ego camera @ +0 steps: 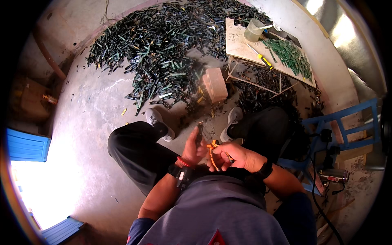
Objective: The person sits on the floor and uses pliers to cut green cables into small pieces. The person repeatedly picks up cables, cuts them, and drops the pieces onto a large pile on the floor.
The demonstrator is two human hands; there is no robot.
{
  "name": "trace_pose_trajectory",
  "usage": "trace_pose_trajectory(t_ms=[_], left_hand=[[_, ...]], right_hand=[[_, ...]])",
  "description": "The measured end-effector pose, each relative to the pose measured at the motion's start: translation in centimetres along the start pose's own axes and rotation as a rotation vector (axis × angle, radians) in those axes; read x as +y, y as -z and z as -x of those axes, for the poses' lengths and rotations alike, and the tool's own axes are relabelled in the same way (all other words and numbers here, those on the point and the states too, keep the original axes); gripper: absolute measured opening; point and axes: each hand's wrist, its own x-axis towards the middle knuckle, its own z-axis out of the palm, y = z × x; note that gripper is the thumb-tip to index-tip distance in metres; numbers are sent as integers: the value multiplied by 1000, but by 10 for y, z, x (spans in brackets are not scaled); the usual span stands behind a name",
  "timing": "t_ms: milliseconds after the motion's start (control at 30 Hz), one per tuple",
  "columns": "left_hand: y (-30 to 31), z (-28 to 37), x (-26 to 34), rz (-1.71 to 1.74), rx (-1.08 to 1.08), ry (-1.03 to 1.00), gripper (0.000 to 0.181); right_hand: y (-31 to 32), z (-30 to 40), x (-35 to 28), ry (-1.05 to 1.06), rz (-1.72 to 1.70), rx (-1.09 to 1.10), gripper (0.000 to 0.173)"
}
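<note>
My left hand (193, 147) holds a dark, narrow piece (200, 128) upright between thumb and fingers; its exact kind cannot be told. Just to the right, my right hand (228, 156) is closed around orange-and-black handled pliers or cutters (213, 147), with the tool's head close to the left fingers. Whether the tool touches the dark piece is not clear. Past my shoes lies a large heap of dark and green narrow strips (162, 61) on the floor. A pinkish brick (216, 84) stands at the near edge of the heap.
A low board-topped table (237, 36) at the upper right bears a plastic cup (254, 30), a yellow-and-black screwdriver (265, 61) and a pile of green strips (288, 56). Dark pieces lie beneath it. On the right are a blue chair (340, 116), a metal can (335, 176) and a black cable (315, 196).
</note>
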Motion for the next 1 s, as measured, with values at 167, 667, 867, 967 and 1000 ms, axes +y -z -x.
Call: trace_pose_trajectory(t_ms=[167,667,867,967,1000], left_hand=[[-1,0,-1,-30,31,-17,57],[2,-4,-4,10,9,-11,57],[-14,8,2,-20,-16,96,60],[-3,2,-2,-8,-29,84,60],[-1,-1,-3,-6,-26,68,60]], right_hand=[[1,-5,9,35,-143,-17,30],[2,-12,13,106,-301,-67,38],[-19,-9,13,80,-322,95,25],[-8,-11,16,140,-286,-6,25],[-2,-13,17,137,-290,-33,27]])
